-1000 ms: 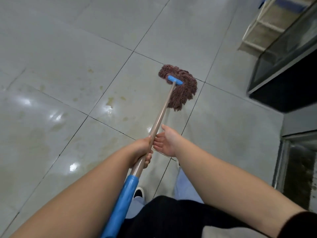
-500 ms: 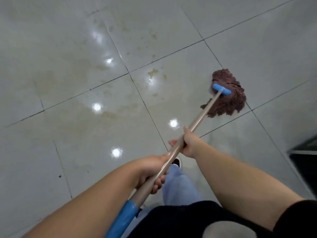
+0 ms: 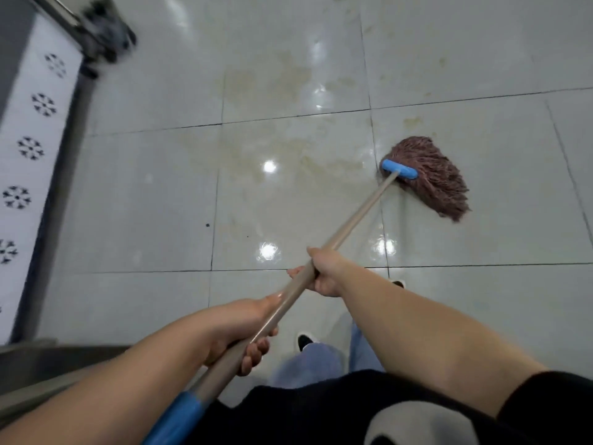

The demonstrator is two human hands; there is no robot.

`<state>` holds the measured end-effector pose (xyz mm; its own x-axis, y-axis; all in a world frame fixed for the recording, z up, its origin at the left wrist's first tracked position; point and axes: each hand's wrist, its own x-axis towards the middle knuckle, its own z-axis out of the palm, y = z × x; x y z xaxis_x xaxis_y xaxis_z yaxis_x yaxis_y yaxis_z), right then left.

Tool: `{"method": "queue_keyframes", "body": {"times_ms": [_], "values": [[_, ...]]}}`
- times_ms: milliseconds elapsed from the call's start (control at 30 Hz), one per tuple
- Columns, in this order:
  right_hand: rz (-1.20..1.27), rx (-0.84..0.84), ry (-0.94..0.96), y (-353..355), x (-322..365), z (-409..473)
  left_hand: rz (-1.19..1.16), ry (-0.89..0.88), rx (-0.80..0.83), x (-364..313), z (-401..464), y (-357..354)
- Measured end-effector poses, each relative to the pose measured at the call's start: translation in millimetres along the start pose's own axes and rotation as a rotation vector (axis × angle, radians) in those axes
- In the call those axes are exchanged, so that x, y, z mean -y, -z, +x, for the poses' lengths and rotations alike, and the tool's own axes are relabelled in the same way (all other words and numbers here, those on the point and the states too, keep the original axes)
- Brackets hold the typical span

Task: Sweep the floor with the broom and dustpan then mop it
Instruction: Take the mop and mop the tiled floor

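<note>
Head view, looking down at pale glossy floor tiles (image 3: 144,194) with dark grout lines and yellowish smears near the middle. No readable writing or brand anywhere; only black snowflake-like motifs on a white panel (image 3: 30,130) along the left edge.

Both bare forearms stretched forward, crossing the lower frame. Left hand (image 3: 244,329) wrapped around the beige mop handle (image 3: 353,220) low down, fingers curled underneath, just above the blue grip (image 3: 175,419). Right hand (image 3: 324,274) grasping the same handle farther up, thumb on top, knuckles turned right.

Handle slanting up and right to a blue clamp (image 3: 399,168). Reddish-brown mop head (image 3: 430,178) lying on the tile, right of centre, strands trailing down-right.

Blurred dark object (image 3: 106,33) top left, not identifiable. Shoe tip (image 3: 303,340) and light blue trouser legs (image 3: 308,361) below the hands.
</note>
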<state>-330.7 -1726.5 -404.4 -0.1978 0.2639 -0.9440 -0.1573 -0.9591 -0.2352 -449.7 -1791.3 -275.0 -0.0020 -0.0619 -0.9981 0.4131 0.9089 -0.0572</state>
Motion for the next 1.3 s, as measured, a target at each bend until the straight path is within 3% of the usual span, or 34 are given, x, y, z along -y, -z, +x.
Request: {"method": "queue_keyframes", "body": {"times_ms": [200, 333, 567, 700, 933, 1033, 1300], "values": [[-0.065, -0.107, -0.048, -63.9, -43.4, 7.1, -0.11, 0.014, 0.013, 57.8, 1.0, 28.9], [-0.04, -0.193, -0.056, -61.6, -45.8, 13.5, -0.09, -0.006, 0.033, 56.8, 14.4, 28.0], [0.076, -0.173, -0.04, -50.9, -40.1, 15.3, -0.072, -0.04, -0.004, 28.6, 38.6, 21.1], [0.305, -0.134, 0.016, -36.7, -12.4, 12.2, -0.046, -0.076, -0.05, -26.0, 42.4, 13.3], [0.5, -0.136, 0.071, 27.0, 77.8, 13.6, -0.074, -0.122, -0.049, -143.6, 46.0, -26.4], [0.496, -0.205, 0.074, 79.5, 125.9, 20.3, -0.169, -0.134, -0.02, -200.4, 48.6, -65.0], [0.367, -0.192, 0.071, 184.0, 298.6, 32.8, -0.396, -0.195, 0.036, -385.8, 36.5, -124.1]]}}
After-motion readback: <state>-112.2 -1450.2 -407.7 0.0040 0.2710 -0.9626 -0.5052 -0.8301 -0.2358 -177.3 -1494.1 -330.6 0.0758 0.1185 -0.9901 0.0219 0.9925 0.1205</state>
